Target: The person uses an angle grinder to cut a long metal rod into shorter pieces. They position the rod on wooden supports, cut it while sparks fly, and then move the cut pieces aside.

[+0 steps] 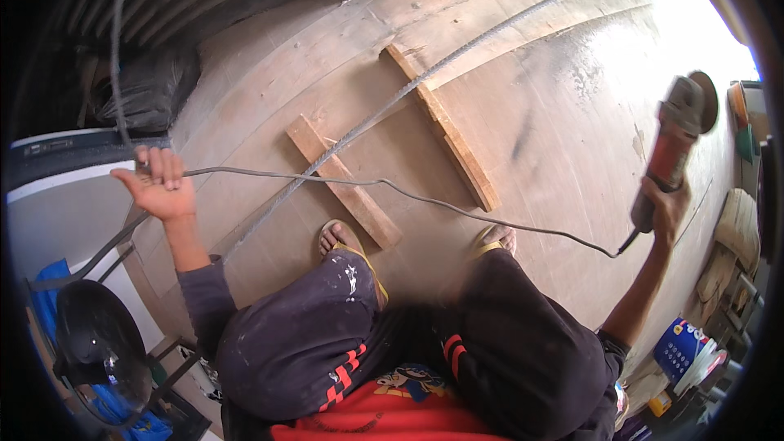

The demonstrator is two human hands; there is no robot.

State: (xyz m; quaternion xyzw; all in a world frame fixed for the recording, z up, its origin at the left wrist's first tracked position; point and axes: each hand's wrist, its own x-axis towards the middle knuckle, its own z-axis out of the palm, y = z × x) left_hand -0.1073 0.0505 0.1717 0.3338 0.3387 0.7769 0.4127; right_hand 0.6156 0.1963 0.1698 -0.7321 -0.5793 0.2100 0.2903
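My right hand (668, 206), raised at the right, is closed around the handle of a red and grey angle grinder (674, 143). Its disc (704, 102) points up and away from me. From the grinder's tail a grey power cord (425, 196) runs left across the view to my left hand (166, 185). The fingers of that hand are curled around the cord, thumb sticking out. Below on the floor, a ribbed steel rebar (376, 120) lies diagonally across two wooden pieces, a longer one (454, 143) and a shorter one (347, 188).
My sandalled feet (343, 237) are close to the wood. A black plastic bag (155, 90) sits at upper left, a round black object with a glossy part (102, 351) at lower left. Chunks of wood (737, 229) and a blue container (679, 349) line the right side.
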